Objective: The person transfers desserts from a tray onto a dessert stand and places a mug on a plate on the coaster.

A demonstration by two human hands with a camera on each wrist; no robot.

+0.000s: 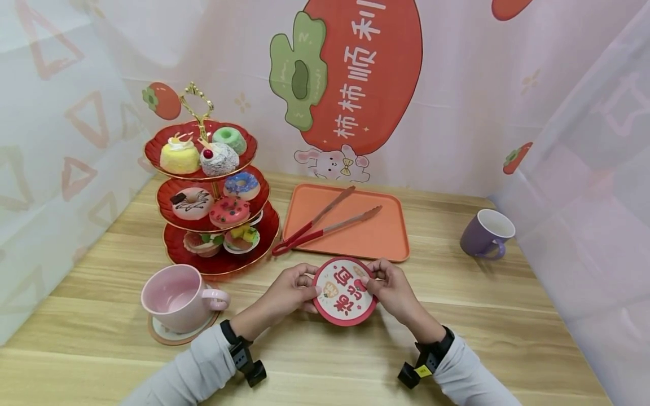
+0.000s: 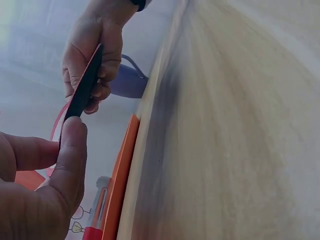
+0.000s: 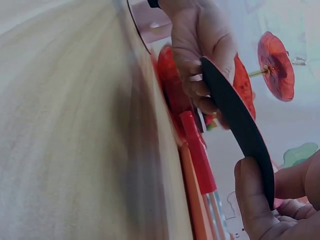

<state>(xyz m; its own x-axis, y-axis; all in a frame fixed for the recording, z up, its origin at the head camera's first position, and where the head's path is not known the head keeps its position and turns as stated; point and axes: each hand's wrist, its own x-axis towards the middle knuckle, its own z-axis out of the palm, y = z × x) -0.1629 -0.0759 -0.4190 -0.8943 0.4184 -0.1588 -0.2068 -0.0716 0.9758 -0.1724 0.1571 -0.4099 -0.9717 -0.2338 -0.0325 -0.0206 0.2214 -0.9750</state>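
Note:
A round red-rimmed coaster (image 1: 345,291) with printed characters is held between both hands above the table. My left hand (image 1: 293,287) pinches its left edge, thumb on the printed face. On the opposite edge my right hand (image 1: 393,289) pinches it the same way. Both wrist views show the coaster's dark underside (image 2: 86,89), lifted off the wood. Just behind the hands lies an orange tray (image 1: 355,231) with red-handled tongs (image 1: 325,223) resting across it. To the left, a pink mug (image 1: 175,299) stands on another round coaster (image 1: 170,338).
A three-tiered red stand (image 1: 170,248) bearing toy-like cakes and donuts rises at the back left. The purple mug (image 1: 479,237) is at the far right. Printed cloth (image 1: 457,84) hangs behind the wooden table (image 1: 508,338) and along its sides.

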